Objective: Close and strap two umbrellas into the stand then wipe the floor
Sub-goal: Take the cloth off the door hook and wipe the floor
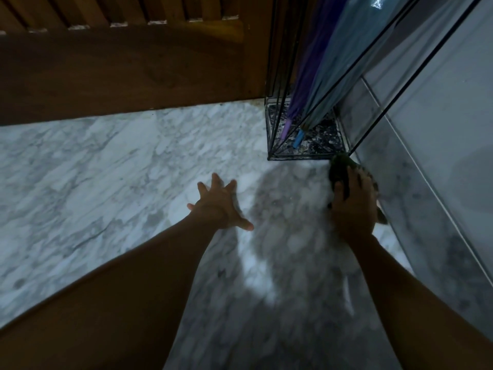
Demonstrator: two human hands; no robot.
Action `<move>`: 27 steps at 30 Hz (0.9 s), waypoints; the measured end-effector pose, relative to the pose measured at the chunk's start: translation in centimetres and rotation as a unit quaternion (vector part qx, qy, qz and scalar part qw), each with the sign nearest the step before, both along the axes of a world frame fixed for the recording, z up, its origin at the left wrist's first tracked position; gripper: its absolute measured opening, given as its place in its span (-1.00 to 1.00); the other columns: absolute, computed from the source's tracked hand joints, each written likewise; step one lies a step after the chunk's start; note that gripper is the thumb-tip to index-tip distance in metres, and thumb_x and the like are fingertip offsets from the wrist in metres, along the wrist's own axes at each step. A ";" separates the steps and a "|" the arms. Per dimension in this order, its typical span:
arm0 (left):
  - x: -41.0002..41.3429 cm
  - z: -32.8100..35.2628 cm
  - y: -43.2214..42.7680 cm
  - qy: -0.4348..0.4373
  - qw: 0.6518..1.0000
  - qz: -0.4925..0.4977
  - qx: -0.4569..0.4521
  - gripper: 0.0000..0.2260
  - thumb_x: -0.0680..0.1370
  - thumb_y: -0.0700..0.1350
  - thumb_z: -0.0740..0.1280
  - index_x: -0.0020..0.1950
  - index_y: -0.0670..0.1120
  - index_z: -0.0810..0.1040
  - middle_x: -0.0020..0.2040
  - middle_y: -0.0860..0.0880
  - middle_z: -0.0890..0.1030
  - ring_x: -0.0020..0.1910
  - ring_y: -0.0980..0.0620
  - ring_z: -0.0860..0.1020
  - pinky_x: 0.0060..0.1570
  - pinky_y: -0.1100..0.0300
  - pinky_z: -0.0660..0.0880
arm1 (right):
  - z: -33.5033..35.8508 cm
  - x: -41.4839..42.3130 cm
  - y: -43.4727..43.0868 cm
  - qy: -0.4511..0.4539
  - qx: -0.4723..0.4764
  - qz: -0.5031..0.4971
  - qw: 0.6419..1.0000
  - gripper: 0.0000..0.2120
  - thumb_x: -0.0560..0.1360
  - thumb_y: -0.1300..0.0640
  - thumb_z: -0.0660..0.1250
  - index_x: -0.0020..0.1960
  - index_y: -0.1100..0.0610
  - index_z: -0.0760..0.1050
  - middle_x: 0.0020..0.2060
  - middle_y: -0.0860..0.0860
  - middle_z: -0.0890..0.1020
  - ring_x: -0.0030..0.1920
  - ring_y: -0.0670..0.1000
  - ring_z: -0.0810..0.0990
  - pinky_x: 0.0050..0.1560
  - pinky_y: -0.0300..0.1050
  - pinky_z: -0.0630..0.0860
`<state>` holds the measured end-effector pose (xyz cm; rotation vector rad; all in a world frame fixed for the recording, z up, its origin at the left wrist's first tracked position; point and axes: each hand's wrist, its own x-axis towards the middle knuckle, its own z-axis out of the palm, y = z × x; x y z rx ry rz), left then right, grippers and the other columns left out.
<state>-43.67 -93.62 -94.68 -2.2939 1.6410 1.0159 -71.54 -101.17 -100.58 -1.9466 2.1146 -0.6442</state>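
2 umbrellas [324, 81] lean tips-down in the stand [293, 157]; right hand [352, 206] clutches a cloth [340, 169], left hand [217, 206] splayed.

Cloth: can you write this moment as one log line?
step: wiping floor | right hand: grips cloth beside stand | left hand: spread open on floor | purple umbrella, blue umbrella: closed, in stand

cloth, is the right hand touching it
Touching. The head view shows the right hand gripping the dark cloth, fingers curled over it, on the floor beside the stand.
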 end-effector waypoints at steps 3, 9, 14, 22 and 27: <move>-0.1 0.0 -0.2 -0.005 1.000 -0.001 0.004 0.14 0.22 0.29 0.56 0.60 0.14 -0.07 0.60 -0.03 -0.23 0.55 -0.30 -0.20 0.30 -0.50 0.18 | -0.3 3.7 2.4 -0.023 -0.032 0.039 0.998 -0.53 0.57 0.04 0.19 0.40 0.24 0.45 0.37 0.29 0.45 0.38 0.32 0.39 0.42 0.20 0.30; 0.4 -1.1 -0.5 -0.017 1.000 -0.015 -0.005 0.16 0.17 0.36 0.53 0.59 0.13 -0.04 0.58 -0.05 -0.15 0.53 -0.33 -0.15 0.34 -0.42 0.22 | -0.3 11.9 7.8 -0.019 -0.013 0.189 0.982 -0.52 0.56 -0.03 0.11 0.38 0.14 0.49 0.35 0.22 0.52 0.38 0.28 0.46 0.36 0.35 0.34; 0.8 -1.8 -0.7 -0.028 0.999 -0.022 -0.001 0.18 0.14 0.41 0.50 0.59 0.14 -0.05 0.59 -0.07 -0.16 0.53 -0.35 -0.17 0.39 -0.38 0.16 | -0.2 8.3 6.9 0.008 -0.003 0.206 0.978 -0.50 0.59 -0.08 0.08 0.44 0.09 0.43 0.40 0.20 0.47 0.41 0.24 0.41 0.37 0.28 0.36; 0.7 -2.3 -1.0 -0.030 0.999 -0.017 -0.003 0.21 0.10 0.44 0.50 0.59 0.13 -0.04 0.59 -0.08 -0.19 0.54 -0.32 -0.17 0.43 -0.34 0.12 | -0.1 5.8 8.9 -0.047 -0.010 0.006 0.999 -0.57 0.61 0.03 0.20 0.42 0.15 0.44 0.42 0.25 0.42 0.44 0.30 0.34 0.37 0.37 0.30; 0.7 -1.8 -1.1 -0.038 0.999 -0.028 0.003 0.26 0.00 0.50 0.45 0.58 0.12 0.01 0.57 -0.11 -0.08 0.52 -0.32 -0.04 0.39 -0.34 0.21 | 0.3 10.4 12.7 -0.058 0.003 0.188 0.980 -0.55 0.59 -0.01 0.13 0.42 0.10 0.46 0.41 0.18 0.46 0.45 0.23 0.37 0.43 0.37 0.22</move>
